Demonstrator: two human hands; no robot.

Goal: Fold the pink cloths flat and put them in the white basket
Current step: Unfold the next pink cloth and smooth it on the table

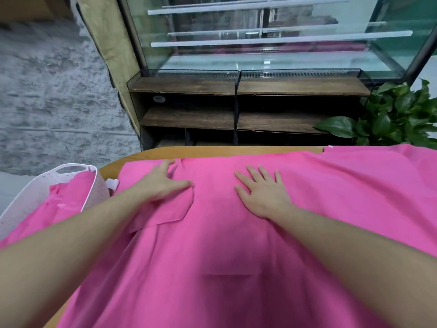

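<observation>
A large pink cloth [236,245] lies spread across the wooden counter [212,150], covering nearly all of it and reaching off the near and right edges of the view; it looks like a garment, with a flap-like panel [165,209] turned over on its left part and a small white button [331,146] at its far right edge. Both hands rest palm-down on the far half of the pink cloth: the left hand [163,181] on the flap, its fingers [169,165] straight and slightly spread, the right hand [264,190] just right of the flap with its fingers [254,172] fanned flat. Neither hand grips anything; flat palms like this most likely press the fabric smooth and pin the turned-over layer so the fold holds before the next one. To the left of the pink cloth, just off the counter's edge, stands the white basket [28,192], perforated, with a cut-out handle at its far rim. Inside it already lies another pink cloth [63,200], filling much of what shows; whether it is neatly folded I cannot tell
</observation>
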